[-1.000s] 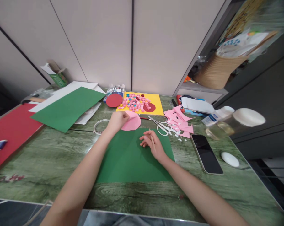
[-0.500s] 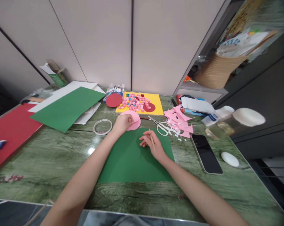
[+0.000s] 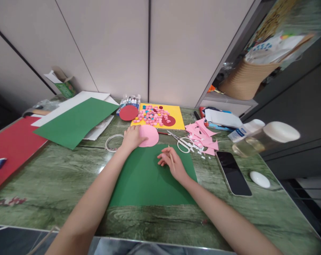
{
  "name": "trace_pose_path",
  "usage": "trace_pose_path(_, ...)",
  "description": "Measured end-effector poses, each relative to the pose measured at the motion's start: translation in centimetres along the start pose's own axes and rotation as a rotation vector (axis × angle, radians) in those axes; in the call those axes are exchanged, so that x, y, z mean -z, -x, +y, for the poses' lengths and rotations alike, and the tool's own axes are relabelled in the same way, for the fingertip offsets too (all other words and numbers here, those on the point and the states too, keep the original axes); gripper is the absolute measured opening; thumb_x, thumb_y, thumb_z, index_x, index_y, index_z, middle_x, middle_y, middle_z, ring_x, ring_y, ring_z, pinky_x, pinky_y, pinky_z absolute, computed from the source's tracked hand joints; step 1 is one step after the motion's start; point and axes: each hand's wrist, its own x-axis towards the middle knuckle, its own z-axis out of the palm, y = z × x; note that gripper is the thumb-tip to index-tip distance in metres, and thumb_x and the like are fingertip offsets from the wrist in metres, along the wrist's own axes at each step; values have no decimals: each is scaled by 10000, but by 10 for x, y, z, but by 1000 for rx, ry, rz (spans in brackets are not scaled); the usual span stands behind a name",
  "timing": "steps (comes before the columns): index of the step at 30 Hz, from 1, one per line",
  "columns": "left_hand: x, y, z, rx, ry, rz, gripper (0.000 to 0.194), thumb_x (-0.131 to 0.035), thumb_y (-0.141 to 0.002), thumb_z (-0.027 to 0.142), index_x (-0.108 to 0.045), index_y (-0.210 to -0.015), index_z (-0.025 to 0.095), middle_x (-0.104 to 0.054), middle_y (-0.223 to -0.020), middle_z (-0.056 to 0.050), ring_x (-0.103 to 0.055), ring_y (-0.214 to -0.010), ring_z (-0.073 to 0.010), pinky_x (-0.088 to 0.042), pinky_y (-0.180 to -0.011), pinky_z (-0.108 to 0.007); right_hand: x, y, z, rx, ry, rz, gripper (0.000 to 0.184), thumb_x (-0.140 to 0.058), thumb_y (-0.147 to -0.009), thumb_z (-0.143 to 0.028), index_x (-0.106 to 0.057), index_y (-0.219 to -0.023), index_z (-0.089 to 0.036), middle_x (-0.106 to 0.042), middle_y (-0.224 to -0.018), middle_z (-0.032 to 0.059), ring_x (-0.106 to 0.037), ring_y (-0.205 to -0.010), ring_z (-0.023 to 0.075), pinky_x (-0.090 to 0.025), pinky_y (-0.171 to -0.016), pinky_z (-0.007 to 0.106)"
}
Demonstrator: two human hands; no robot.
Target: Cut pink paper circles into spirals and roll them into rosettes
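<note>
With the green sheet (image 3: 152, 189) as the clock, the pink paper circle (image 3: 150, 135) lies at twelve o'clock, by the sheet's far edge. The left hand (image 3: 132, 137) touches the circle at its nine o'clock side; whether the fingers pinch it cannot be told. The right hand (image 3: 176, 167), toward one o'clock, holds a thin stick (image 3: 172, 161) between curled fingers. The circle should prove light, flexible and easily creased, best taken flat by its rim with gentle fingertips.
</note>
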Motion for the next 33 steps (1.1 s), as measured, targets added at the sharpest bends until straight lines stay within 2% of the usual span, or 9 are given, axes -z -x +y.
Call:
trace_pose_path(6, 3, 4, 6, -40, -25, 22, 626, -589, -704, 471, -407, -1235, 194, -490, -1244, -143, -441, -1129, -312, -355, -900, -447, 1, 0, 2, 0, 13, -1, 213, -494, -835, -401, -426, -931, -224, -590, -797, 6, -588, -611, 123, -460, -565, 271)
trace_pose_path(12, 1, 3, 4, -34, 20, -21, 610, -576, -718, 448, -410, -1249, 198, -490, -1248, -138, -419, -1163, -299, -340, -927, -429, 0, 0, 1, 7, 24, -6, 222, -492, -832, -413, -428, -929, -224, -592, -793, 7, -589, -613, 125, -463, -564, 273)
trace_pose_path(18, -5, 2, 6, -55, 73, -60, 680, -607, -657, 522, -426, -1242, 225, -479, -1272, -120, -408, -1175, -308, -339, -938, -449, 0, 0, 1, 2, 17, -9, 209, -494, -835, -400, -430, -925, -222, -594, -796, 6, -589, -611, 123, -456, -564, 270)
trace_pose_path(25, -10, 4, 18, -96, 111, -78, 725, -669, -612, 466, -417, -1249, 231, -434, -1320, -100, -389, -1201, -294, -323, -970, -410, -1, 0, 0, -3, 20, -5, 226, -503, -824, -417, -427, -909, -223, -595, -778, 2, -589, -602, 123, -464, -555, 272)
trace_pose_path(33, -7, 4, 16, 0, 119, -47, 707, -652, -637, 447, -393, -1250, 208, -481, -1229, -142, -427, -1150, -312, -363, -917, -423, -1, 0, 1, -4, 24, -10, 208, -497, -832, -400, -429, -916, -222, -591, -782, 2, -588, -608, 123, -456, -564, 269)
